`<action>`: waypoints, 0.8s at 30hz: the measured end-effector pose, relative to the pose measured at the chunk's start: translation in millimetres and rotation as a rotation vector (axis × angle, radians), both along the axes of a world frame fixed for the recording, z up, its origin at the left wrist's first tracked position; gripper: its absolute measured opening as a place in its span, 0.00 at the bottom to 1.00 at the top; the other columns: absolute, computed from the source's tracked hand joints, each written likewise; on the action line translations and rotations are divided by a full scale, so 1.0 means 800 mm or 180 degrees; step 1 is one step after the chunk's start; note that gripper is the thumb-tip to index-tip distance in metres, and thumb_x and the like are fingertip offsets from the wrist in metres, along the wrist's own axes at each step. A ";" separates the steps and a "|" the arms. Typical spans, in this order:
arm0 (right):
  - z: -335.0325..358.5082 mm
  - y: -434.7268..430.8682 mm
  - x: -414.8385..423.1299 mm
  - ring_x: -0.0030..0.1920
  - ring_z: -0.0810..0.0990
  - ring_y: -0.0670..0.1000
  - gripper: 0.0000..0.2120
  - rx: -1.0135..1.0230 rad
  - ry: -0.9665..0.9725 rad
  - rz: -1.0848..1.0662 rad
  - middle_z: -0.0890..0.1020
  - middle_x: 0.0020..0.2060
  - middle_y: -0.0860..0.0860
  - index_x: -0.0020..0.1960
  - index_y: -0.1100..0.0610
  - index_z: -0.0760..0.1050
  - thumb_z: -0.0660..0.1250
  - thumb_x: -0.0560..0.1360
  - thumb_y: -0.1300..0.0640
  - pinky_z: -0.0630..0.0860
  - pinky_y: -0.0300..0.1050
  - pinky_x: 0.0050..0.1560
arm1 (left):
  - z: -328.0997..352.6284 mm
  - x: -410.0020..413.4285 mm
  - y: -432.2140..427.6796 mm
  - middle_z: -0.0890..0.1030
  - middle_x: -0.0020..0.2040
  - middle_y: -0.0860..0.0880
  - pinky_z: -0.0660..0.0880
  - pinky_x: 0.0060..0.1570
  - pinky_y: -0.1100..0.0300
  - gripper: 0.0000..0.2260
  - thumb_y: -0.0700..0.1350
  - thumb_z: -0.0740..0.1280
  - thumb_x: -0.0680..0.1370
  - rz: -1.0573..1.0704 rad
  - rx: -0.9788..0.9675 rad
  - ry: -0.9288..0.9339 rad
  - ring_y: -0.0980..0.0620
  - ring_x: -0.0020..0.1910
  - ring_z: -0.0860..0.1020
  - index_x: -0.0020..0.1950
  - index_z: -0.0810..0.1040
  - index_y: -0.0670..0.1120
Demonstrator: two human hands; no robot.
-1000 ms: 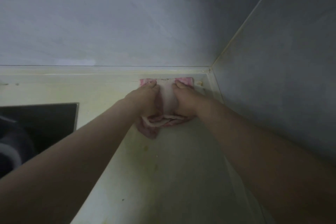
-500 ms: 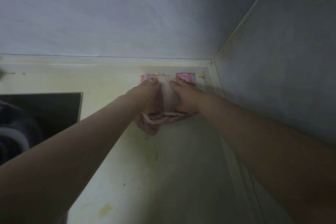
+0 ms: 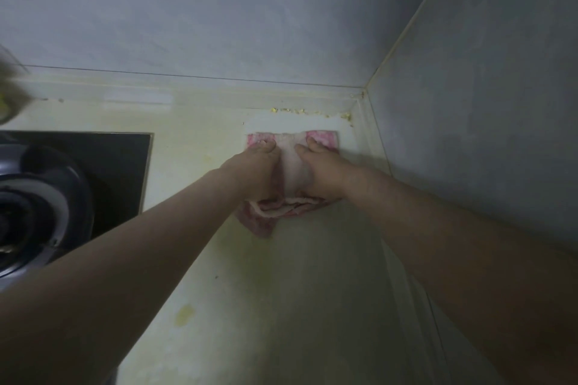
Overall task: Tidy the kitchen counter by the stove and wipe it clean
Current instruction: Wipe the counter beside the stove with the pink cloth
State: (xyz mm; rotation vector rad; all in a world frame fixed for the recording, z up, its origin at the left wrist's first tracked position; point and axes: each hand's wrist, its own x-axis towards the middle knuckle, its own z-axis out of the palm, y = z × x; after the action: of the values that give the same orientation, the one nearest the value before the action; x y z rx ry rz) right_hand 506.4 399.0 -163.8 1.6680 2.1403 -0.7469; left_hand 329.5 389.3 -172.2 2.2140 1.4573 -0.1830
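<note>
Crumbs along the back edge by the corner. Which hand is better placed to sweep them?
Right, probably. The right hand presses the cloth on the corner side, and the crumbs run to the corner just beyond it. The left hand sits nearer the stove.

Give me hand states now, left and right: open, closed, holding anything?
Left hand: open, fingers pressing down on the pink cloth.
Right hand: open, pressing down on the same cloth.
</note>
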 end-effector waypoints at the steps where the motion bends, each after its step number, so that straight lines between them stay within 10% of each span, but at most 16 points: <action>1: -0.001 -0.004 0.001 0.79 0.43 0.55 0.51 0.0002 0.0017 -0.0009 0.39 0.79 0.54 0.80 0.51 0.43 0.71 0.70 0.40 0.50 0.52 0.78 | 0.000 0.000 -0.005 0.52 0.79 0.43 0.53 0.75 0.55 0.44 0.57 0.72 0.70 0.0010 -0.0013 -0.0020 0.47 0.78 0.52 0.77 0.53 0.41; 24: 0.000 -0.127 0.004 0.79 0.44 0.52 0.52 0.0037 0.0352 -0.0100 0.41 0.79 0.53 0.80 0.52 0.45 0.75 0.69 0.44 0.47 0.43 0.77 | 0.005 -0.011 -0.130 0.51 0.79 0.44 0.48 0.74 0.62 0.47 0.56 0.73 0.69 0.0074 -0.0112 -0.0261 0.49 0.78 0.51 0.78 0.52 0.41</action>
State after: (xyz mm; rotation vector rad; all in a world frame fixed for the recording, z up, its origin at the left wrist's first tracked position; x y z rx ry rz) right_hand 509.9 297.4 -163.9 1.7068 2.2008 -0.8561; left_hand 320.4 285.5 -168.6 2.1498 1.4244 -0.1081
